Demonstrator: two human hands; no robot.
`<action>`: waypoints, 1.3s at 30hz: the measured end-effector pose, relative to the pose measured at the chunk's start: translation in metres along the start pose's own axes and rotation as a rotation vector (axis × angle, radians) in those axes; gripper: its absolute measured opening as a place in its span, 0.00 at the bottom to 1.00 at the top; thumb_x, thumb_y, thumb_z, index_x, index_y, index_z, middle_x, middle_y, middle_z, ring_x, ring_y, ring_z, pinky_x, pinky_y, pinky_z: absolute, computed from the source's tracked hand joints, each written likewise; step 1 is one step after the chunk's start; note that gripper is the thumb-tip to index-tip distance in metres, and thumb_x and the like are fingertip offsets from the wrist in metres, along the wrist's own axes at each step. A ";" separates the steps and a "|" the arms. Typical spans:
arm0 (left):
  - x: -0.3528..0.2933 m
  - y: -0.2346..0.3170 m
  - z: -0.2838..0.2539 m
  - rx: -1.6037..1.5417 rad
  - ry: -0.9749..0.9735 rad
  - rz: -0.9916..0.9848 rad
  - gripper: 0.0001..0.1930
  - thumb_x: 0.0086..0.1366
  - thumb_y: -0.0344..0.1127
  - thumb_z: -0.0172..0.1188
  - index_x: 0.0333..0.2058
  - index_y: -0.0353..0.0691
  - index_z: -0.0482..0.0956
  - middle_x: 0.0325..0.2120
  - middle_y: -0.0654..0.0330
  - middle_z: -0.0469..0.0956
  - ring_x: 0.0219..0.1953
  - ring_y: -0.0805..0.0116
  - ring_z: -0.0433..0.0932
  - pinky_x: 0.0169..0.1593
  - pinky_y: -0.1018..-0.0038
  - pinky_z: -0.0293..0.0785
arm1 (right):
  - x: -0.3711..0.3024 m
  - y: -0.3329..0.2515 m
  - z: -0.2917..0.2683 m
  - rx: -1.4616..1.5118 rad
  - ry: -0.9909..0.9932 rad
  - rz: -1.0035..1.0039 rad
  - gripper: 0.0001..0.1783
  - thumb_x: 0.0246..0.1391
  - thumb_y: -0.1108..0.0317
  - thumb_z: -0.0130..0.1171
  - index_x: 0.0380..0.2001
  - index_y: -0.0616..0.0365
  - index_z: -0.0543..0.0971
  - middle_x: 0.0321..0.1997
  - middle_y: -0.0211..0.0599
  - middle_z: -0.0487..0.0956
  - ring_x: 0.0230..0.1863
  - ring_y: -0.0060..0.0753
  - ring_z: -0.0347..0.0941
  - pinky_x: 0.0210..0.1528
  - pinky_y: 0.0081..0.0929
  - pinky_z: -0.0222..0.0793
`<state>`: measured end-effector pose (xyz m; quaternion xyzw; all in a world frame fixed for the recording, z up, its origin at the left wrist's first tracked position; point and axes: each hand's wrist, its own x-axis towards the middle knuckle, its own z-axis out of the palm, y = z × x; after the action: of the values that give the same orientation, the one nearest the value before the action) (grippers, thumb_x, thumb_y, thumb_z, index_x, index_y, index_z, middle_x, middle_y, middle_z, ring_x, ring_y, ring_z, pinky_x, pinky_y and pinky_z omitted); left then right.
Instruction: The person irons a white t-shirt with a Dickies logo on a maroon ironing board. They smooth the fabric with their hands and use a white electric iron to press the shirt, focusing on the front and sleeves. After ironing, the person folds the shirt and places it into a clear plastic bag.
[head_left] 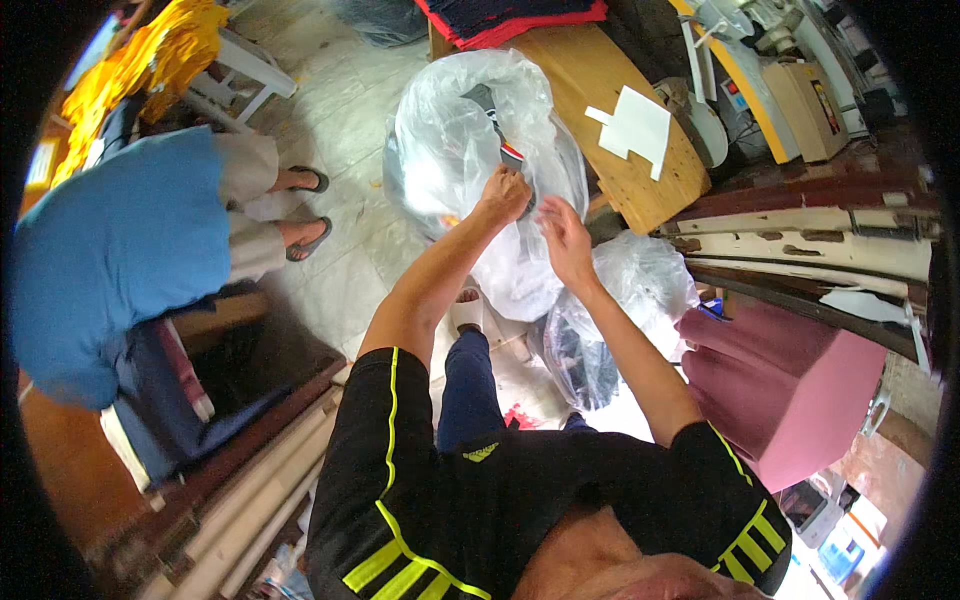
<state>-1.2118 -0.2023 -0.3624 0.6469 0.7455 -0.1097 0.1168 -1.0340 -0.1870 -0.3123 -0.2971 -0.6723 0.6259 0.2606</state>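
Note:
In front of me stands a large clear plastic bag [440, 120], its mouth loosely spread. Dark folded cloth [484, 98] shows through the opening, along with a piece bearing red, yellow and white stripes [511, 152]. My left hand [507, 196] is closed at the near side of the mouth, just below the striped piece; what its fingers grip is hidden. Just right of it, my right hand [566, 240] is open, fingers loosely spread beside the plastic.
A second plastic bag [640, 285] with dark contents sits on the right. Behind is a wooden bench [560, 75] with a white cut-out sheet [637, 130]. A person in blue [120, 250] is at the left, near yellow cloth [150, 65]. Mauve fabric [770, 380] lies at right.

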 end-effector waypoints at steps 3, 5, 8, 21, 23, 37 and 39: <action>0.011 -0.046 0.045 -0.098 0.026 0.141 0.13 0.61 0.37 0.56 0.44 0.48 0.83 0.49 0.54 0.80 0.56 0.59 0.75 0.60 0.60 0.65 | 0.085 0.042 0.054 -0.251 -0.096 -0.135 0.23 0.57 0.74 0.57 0.56 0.63 0.70 0.52 0.51 0.77 0.51 0.48 0.76 0.55 0.37 0.71; 0.007 -0.066 0.027 -0.032 -0.240 0.147 0.18 0.60 0.40 0.57 0.49 0.50 0.80 0.49 0.54 0.80 0.53 0.56 0.77 0.58 0.58 0.67 | 0.126 0.067 0.056 -0.514 -0.218 -0.225 0.25 0.53 0.75 0.58 0.57 0.62 0.70 0.52 0.53 0.76 0.51 0.53 0.75 0.57 0.41 0.69; -0.029 -0.139 0.062 -0.030 -0.408 -0.074 0.31 0.58 0.50 0.60 0.60 0.52 0.71 0.49 0.52 0.80 0.50 0.52 0.80 0.55 0.53 0.72 | 0.153 0.090 0.026 -1.019 -0.321 -0.280 0.28 0.51 0.75 0.58 0.58 0.60 0.70 0.53 0.55 0.75 0.52 0.55 0.73 0.57 0.46 0.68; 0.023 -0.190 0.020 -0.833 -0.189 -0.060 0.24 0.65 0.48 0.54 0.54 0.39 0.73 0.47 0.42 0.78 0.54 0.44 0.75 0.58 0.54 0.70 | 0.166 0.123 0.063 -0.623 -0.001 -0.008 0.37 0.48 0.68 0.67 0.62 0.53 0.67 0.52 0.50 0.73 0.46 0.46 0.73 0.52 0.38 0.71; 0.048 -0.205 0.074 -0.960 0.481 -0.080 0.26 0.65 0.48 0.55 0.56 0.39 0.71 0.49 0.37 0.75 0.56 0.39 0.72 0.60 0.53 0.68 | 0.144 0.108 0.106 -0.863 -0.016 -0.110 0.39 0.45 0.67 0.69 0.62 0.53 0.67 0.55 0.52 0.71 0.51 0.48 0.70 0.57 0.41 0.67; -0.002 -0.180 0.038 -0.320 -0.024 -0.161 0.40 0.50 0.43 0.72 0.61 0.45 0.64 0.58 0.44 0.64 0.56 0.41 0.69 0.55 0.53 0.73 | 0.223 0.083 -0.001 -0.403 -0.190 0.106 0.31 0.58 0.64 0.59 0.63 0.60 0.65 0.59 0.51 0.73 0.56 0.47 0.74 0.58 0.35 0.69; -0.021 -0.159 0.026 -0.348 -0.103 -0.151 0.42 0.51 0.43 0.72 0.64 0.47 0.61 0.60 0.42 0.61 0.58 0.40 0.68 0.56 0.52 0.72 | 0.251 0.065 -0.006 -0.341 -0.181 0.141 0.32 0.61 0.60 0.57 0.64 0.61 0.63 0.60 0.50 0.73 0.56 0.43 0.74 0.57 0.34 0.70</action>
<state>-1.3651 -0.2525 -0.3788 0.5527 0.7928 -0.0203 0.2563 -1.1976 0.0022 -0.3818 -0.3257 -0.7669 0.5437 0.1005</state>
